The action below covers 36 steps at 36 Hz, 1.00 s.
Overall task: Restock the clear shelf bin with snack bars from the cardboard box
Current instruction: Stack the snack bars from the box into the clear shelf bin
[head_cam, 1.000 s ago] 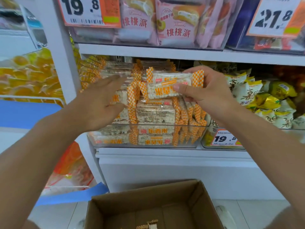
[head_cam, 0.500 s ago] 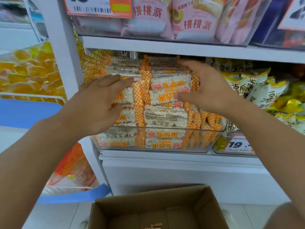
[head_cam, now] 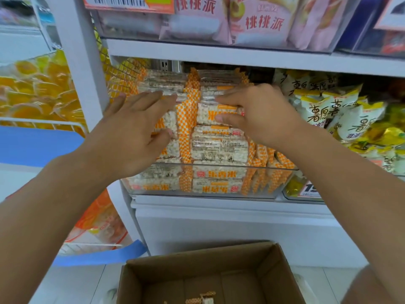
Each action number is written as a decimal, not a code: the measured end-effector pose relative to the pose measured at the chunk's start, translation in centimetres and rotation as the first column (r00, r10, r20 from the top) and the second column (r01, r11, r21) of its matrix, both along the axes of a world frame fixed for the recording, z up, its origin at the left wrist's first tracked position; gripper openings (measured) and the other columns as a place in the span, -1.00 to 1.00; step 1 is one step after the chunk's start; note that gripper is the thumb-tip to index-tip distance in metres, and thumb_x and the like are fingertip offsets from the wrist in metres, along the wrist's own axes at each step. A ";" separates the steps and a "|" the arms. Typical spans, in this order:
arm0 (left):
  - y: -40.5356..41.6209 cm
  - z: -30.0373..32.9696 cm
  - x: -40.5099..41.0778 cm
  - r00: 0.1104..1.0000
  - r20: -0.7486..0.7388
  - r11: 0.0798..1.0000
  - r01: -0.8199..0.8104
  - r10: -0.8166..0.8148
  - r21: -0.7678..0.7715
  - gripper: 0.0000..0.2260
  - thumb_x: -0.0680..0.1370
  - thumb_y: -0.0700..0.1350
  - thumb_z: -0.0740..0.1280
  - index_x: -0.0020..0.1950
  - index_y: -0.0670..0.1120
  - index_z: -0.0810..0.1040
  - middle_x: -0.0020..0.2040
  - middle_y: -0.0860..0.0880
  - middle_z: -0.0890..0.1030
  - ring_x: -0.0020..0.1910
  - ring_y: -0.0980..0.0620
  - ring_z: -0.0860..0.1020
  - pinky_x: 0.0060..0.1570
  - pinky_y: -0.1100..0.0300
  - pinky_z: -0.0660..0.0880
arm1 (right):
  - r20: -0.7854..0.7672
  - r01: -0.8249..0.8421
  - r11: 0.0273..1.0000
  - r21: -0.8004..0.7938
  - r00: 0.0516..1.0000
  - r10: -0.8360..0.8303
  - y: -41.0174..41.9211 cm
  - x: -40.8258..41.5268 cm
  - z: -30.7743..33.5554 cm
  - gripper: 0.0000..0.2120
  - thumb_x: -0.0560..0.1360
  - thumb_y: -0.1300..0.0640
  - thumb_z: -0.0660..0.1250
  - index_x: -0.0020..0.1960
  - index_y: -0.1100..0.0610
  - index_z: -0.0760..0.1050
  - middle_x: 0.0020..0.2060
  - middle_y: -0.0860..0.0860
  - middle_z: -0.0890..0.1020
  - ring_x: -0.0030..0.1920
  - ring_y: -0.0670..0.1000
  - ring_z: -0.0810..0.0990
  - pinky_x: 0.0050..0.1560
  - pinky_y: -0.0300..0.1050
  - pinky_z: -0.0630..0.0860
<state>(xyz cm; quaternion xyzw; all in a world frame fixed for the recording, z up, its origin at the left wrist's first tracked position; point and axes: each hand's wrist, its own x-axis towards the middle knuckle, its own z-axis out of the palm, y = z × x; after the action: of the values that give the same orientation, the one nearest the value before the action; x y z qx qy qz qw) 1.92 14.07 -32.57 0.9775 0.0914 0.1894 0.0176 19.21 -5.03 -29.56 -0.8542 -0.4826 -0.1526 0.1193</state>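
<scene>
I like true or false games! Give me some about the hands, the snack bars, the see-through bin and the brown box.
1. Both hands are up at the stacked snack bars in the clear bin. True.
2. The cardboard box on the floor is full to the top. False: it is almost empty, with only a bar or two showing at the bottom.
3. The right hand pinches a bar on top of the stack. True.
4. The left hand holds a yellow chip bag. False: its fingers are spread flat against the bars.
5. The pink packs sit below the bin. False: they are on the shelf above.
</scene>
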 end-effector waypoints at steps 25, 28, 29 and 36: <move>-3.8 0.3 -1.8 0.821 0.483 0.944 0.327 -0.305 0.040 -0.81 0.57 -0.09 0.32 -0.17 -0.17 0.58 -0.29 -0.09 0.55 -0.26 -0.07 0.51 -0.21 0.14 0.38 | 0.292 -0.232 0.866 0.442 0.951 0.105 -2.8 -5.3 -2.1 -0.64 0.67 -0.03 0.18 -0.19 0.15 0.50 -0.26 0.07 0.54 -0.19 0.09 0.49 -0.14 -0.04 0.32; -6.2 -4.0 -2.7 0.921 0.244 0.941 0.330 -0.303 -0.078 -0.79 0.48 0.00 0.26 -0.31 -0.05 0.47 -0.40 -0.04 0.51 -0.36 -0.13 0.51 -0.33 0.10 0.41 | 0.173 -0.356 0.751 0.557 0.934 0.314 -3.4 -9.2 -6.5 -0.62 0.66 0.16 0.19 -0.31 0.04 0.22 -0.45 -0.09 0.20 -0.39 -0.01 0.21 -0.26 -0.08 0.13; -6.8 -6.3 -3.0 0.965 0.014 0.959 0.262 -0.262 -0.112 -0.79 0.47 0.08 0.24 -0.28 -0.01 0.47 -0.34 -0.04 0.54 -0.28 -0.17 0.55 -0.29 0.08 0.43 | 0.045 -0.338 0.781 0.526 0.928 0.371 -3.6 -10.2 -9.0 -0.61 0.66 0.17 0.18 -0.32 0.02 0.20 -0.47 -0.15 0.19 -0.43 -0.03 0.18 -0.29 -0.09 0.13; -9.9 -24.4 -8.8 0.302 -0.952 0.899 -0.428 0.048 -0.090 -0.56 0.56 0.11 0.33 0.31 -0.16 0.53 0.22 -0.12 0.57 0.16 -0.13 0.57 0.15 0.03 0.54 | -0.678 -0.191 0.690 -0.698 0.486 -0.551 -7.5 -15.0 -28.8 -0.51 0.62 -0.05 0.29 0.43 0.24 0.40 0.29 0.17 0.53 0.21 0.17 0.57 0.19 0.05 0.57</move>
<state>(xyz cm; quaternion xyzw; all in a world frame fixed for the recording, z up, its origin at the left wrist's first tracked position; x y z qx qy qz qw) -6.89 4.13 -57.01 0.8633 0.2610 -0.4213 0.0957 4.17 -12.51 -58.40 -0.8388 -0.2737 0.4706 -0.0084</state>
